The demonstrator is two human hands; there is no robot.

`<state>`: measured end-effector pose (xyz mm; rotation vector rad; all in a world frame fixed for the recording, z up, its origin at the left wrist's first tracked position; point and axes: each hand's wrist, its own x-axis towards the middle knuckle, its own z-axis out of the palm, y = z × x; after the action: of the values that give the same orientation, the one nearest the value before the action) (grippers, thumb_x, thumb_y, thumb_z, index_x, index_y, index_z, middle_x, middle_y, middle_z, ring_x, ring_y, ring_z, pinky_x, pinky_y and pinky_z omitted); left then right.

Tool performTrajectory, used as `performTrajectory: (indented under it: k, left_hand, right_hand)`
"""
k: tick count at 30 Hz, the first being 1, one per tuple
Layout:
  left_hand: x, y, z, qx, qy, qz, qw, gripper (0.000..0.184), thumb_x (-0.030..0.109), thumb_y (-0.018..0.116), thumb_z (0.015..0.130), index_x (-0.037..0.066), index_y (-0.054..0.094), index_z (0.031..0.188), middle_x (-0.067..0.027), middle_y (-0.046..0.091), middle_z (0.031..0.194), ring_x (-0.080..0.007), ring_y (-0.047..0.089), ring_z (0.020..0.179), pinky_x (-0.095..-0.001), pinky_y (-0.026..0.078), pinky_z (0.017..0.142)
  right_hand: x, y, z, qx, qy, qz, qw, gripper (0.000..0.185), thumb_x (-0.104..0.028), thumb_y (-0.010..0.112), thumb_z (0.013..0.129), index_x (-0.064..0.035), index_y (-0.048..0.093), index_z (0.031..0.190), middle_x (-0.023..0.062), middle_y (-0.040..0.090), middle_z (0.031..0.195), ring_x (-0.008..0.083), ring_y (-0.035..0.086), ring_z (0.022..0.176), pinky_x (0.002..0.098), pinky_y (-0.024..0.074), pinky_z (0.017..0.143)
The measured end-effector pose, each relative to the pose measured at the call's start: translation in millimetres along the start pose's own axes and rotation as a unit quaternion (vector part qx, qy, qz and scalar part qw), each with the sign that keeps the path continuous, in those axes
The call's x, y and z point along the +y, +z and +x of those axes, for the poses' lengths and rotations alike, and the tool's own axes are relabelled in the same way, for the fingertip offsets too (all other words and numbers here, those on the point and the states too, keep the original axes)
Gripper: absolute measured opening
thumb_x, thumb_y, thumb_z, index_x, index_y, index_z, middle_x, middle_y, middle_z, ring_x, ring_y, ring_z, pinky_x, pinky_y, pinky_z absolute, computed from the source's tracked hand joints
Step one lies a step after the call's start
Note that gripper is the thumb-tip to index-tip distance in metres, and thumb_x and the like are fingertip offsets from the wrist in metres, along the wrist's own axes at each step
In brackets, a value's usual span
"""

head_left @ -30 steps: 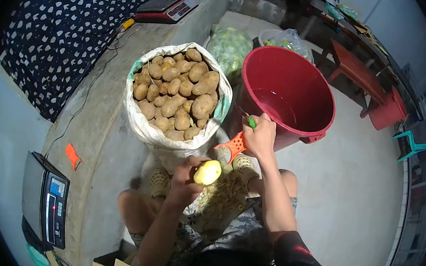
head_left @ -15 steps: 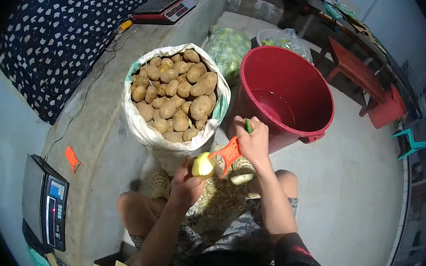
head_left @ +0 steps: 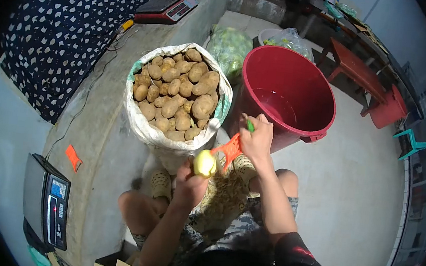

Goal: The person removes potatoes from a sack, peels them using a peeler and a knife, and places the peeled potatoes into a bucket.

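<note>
My left hand [head_left: 190,184] is closed around a potato [head_left: 204,163], whose pale yellow flesh shows on the side turned up. In my right hand [head_left: 257,142] is a peeler [head_left: 231,149] with an orange head and a green handle end poking out above the fist. The orange head lies close to the potato's right side; whether the blade touches it I cannot tell. Beyond my hands stands a white woven sack [head_left: 144,132] full of unpeeled brown potatoes [head_left: 175,96]. Peelings [head_left: 219,198] lie heaped on the floor between my feet.
A big red tub [head_left: 245,92] with some water stands right of the sack. Behind are a filled green bag [head_left: 230,47] and a red stool [head_left: 355,70]. On the left ledge lie another orange peeler [head_left: 73,158] and a digital scale [head_left: 55,205].
The potato has turned a little in my left hand, and the peeler has shifted slightly. A pale strip near the peeler has moved from below it to above, by the sack's edge.
</note>
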<state>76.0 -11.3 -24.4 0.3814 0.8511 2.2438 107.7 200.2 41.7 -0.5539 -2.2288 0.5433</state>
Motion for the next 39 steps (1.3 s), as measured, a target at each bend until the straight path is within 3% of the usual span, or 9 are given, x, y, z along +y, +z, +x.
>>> performTrajectory:
  k: [2, 4, 15, 18, 20, 24, 32, 36, 39]
  left_hand:
    - [14.1, 12.0, -1.6, -0.082, 0.014, -0.111, 0.990, 0.054, 0.013, 0.065, 0.079, 0.002, 0.052, 0.129, -0.0095, 0.055, 0.132, -0.0241, 0.048, 0.127, -0.0450, 0.029, 0.116]
    - [18.1, 22.2, -2.9, -0.002, -0.019, -0.137, 0.990, 0.059, 0.003, 0.062, 0.075, 0.003, 0.048, 0.133, -0.0070, 0.055, 0.126, -0.0204, 0.050, 0.122, -0.0375, 0.034, 0.111]
    - [24.5, 11.1, -2.9, -0.079, -0.033, 0.037, 0.996, 0.077, -0.001, 0.073, 0.070, 0.000, 0.041, 0.140, -0.0105, 0.054, 0.126, -0.0218, 0.054, 0.119, -0.0382, 0.044, 0.103]
    - [20.4, 7.5, -4.6, -0.104, -0.021, -0.019, 0.994, 0.078, -0.001, 0.076, 0.069, 0.001, 0.042, 0.139, -0.0101, 0.055, 0.123, -0.0211, 0.055, 0.115, -0.0370, 0.045, 0.101]
    - [23.0, 8.9, 0.8, -0.110, -0.018, -0.068, 0.992, 0.078, -0.001, 0.077, 0.068, 0.002, 0.042, 0.138, -0.0100, 0.055, 0.122, -0.0207, 0.056, 0.113, -0.0364, 0.045, 0.101]
    - [22.0, 23.6, -1.0, -0.058, -0.014, 0.004, 0.998, 0.075, 0.004, 0.080, 0.067, 0.002, 0.045, 0.133, -0.0094, 0.055, 0.119, -0.0210, 0.057, 0.110, -0.0351, 0.047, 0.098]
    - [18.6, 13.7, -0.4, -0.070, -0.029, -0.074, 0.994, 0.075, 0.008, 0.078, 0.068, -0.001, 0.043, 0.134, -0.0102, 0.057, 0.119, -0.0210, 0.057, 0.112, -0.0347, 0.046, 0.098]
    - [21.9, 16.3, -4.3, -0.054, -0.009, 0.021, 0.998, 0.077, 0.010, 0.078, 0.068, -0.002, 0.042, 0.135, -0.0103, 0.057, 0.120, -0.0222, 0.057, 0.113, -0.0357, 0.046, 0.100]
    - [23.6, 11.2, -3.2, -0.129, -0.048, -0.077, 0.987, 0.074, 0.005, 0.075, 0.069, 0.000, 0.043, 0.135, -0.0097, 0.057, 0.120, -0.0216, 0.057, 0.113, -0.0356, 0.046, 0.099]
  right_hand:
    - [11.7, 4.3, 3.7, 0.010, 0.039, -0.018, 0.999, 0.023, -0.019, 0.067, 0.082, 0.0013, 0.065, 0.072, 0.0211, 0.050, 0.064, 0.0339, 0.050, 0.060, 0.0447, 0.0366, 0.056]
    - [2.3, -1.9, 5.1, -0.053, 0.152, 0.142, 0.977, 0.025, -0.020, 0.066, 0.084, 0.0011, 0.064, 0.070, 0.0212, 0.050, 0.064, 0.0348, 0.049, 0.059, 0.0456, 0.0366, 0.056]
    - [-28.1, -20.0, 1.3, -0.048, -0.046, 0.034, 0.997, 0.024, -0.019, 0.065, 0.081, -0.0043, 0.062, 0.062, 0.0142, 0.049, 0.060, 0.0304, 0.048, 0.062, 0.0416, 0.0334, 0.063]
    - [10.9, -1.1, 1.0, 0.008, -0.013, 0.086, 0.996, 0.029, -0.020, 0.064, 0.085, -0.0001, 0.061, 0.064, 0.0177, 0.051, 0.062, 0.0318, 0.047, 0.058, 0.0435, 0.0353, 0.058]
    - [29.6, -4.8, 7.1, -0.064, 0.153, 0.132, 0.977, 0.031, -0.021, 0.064, 0.088, 0.0029, 0.062, 0.068, 0.0209, 0.052, 0.063, 0.0324, 0.048, 0.055, 0.0442, 0.0360, 0.055]
    - [-31.8, -33.5, 4.5, -0.041, -0.066, 0.058, 0.995, 0.031, -0.022, 0.065, 0.087, 0.0020, 0.061, 0.067, 0.0183, 0.043, 0.056, 0.0338, 0.046, 0.056, 0.0449, 0.0350, 0.055]
    - [-11.0, -12.3, 3.0, -0.070, 0.100, 0.195, 0.973, 0.021, -0.018, 0.066, 0.079, 0.0008, 0.064, 0.069, 0.0211, 0.049, 0.063, 0.0385, 0.050, 0.060, 0.0467, 0.0378, 0.056]
    - [-30.1, -27.8, 4.7, -0.038, -0.055, 0.045, 0.997, 0.018, -0.015, 0.065, 0.079, -0.0005, 0.064, 0.068, 0.0192, 0.051, 0.062, 0.0332, 0.052, 0.061, 0.0448, 0.0347, 0.055]
    - [3.6, -8.4, 8.4, -0.092, 0.096, 0.118, 0.984, 0.019, -0.014, 0.064, 0.080, -0.0012, 0.063, 0.066, 0.0162, 0.050, 0.060, 0.0308, 0.051, 0.060, 0.0448, 0.0352, 0.058]
